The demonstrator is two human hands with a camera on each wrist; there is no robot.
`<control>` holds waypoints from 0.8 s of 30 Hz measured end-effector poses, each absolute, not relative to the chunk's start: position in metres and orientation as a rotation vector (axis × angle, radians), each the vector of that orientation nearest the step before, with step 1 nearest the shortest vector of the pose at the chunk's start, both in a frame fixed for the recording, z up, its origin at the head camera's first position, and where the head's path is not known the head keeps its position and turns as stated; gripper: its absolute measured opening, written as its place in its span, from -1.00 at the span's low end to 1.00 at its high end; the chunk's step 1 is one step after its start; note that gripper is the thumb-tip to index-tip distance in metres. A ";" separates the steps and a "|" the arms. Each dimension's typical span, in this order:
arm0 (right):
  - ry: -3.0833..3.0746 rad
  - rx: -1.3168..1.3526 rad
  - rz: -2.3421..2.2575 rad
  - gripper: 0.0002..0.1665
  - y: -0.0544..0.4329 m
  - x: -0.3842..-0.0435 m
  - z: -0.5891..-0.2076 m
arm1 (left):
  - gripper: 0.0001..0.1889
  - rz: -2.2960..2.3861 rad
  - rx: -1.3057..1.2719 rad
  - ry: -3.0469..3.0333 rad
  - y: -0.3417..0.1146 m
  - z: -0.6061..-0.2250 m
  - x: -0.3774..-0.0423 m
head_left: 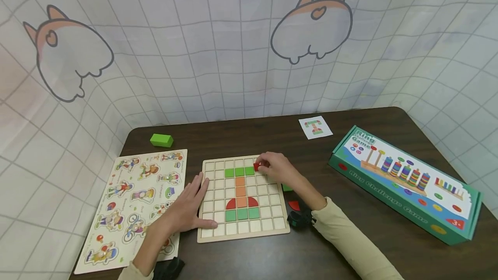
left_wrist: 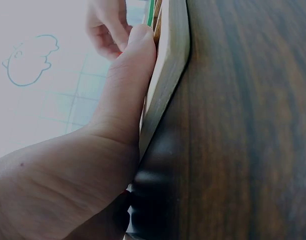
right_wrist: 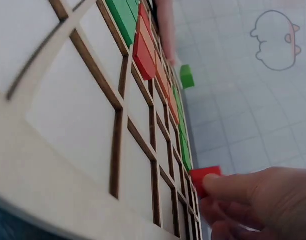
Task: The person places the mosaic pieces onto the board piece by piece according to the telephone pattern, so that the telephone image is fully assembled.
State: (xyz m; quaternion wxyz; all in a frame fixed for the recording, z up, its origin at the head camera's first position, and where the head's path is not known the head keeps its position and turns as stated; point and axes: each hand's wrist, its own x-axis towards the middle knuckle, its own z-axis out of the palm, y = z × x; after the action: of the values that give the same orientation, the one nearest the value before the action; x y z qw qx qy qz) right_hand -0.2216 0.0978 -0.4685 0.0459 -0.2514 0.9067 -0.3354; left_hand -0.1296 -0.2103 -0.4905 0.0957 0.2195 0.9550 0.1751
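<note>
A wooden grid board (head_left: pixel 268 224) lies on the table. It bears a row of light green squares (head_left: pixel 239 171), an orange column (head_left: pixel 241 191), two red quarter-round pieces (head_left: pixel 231 204) and a darker green row (head_left: pixel 242 214). My right hand (head_left: pixel 277 167) pinches a red piece (right_wrist: pixel 205 180) between thumb and fingers, at the right end of the light green row; its full outline is partly hidden by the fingers. My left hand (head_left: pixel 188 206) rests with spread fingers on the board's left edge, its thumb (left_wrist: pixel 135 60) lying along the near left corner.
Right of the board lie a loose red quarter-round piece (head_left: pixel 294 205) and a green piece (head_left: pixel 287 188), partly behind the right arm. A pattern card (head_left: pixel 315 127) lies farther back. A game box (head_left: pixel 404 185) stands right, a picture puzzle board (head_left: pixel 132 211) left, a green block (head_left: pixel 161 140) behind it.
</note>
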 end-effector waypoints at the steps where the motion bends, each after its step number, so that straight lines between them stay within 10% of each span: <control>1: 2.772 -0.750 -1.001 -0.88 0.097 -0.221 -0.468 | 0.32 0.520 0.650 2.830 -0.210 -0.490 -0.130; 24: 2.846 -0.791 -0.784 -0.85 0.090 -0.217 -0.466 | 0.33 0.509 0.630 2.825 -0.209 -0.489 -0.129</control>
State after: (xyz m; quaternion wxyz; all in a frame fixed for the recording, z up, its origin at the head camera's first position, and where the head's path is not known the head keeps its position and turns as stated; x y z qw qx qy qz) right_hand -0.2171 0.0903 -0.4658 0.0425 -0.2585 0.9304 -0.2564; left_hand -0.1286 -0.2090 -0.4894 0.1010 0.2131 0.9564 0.1723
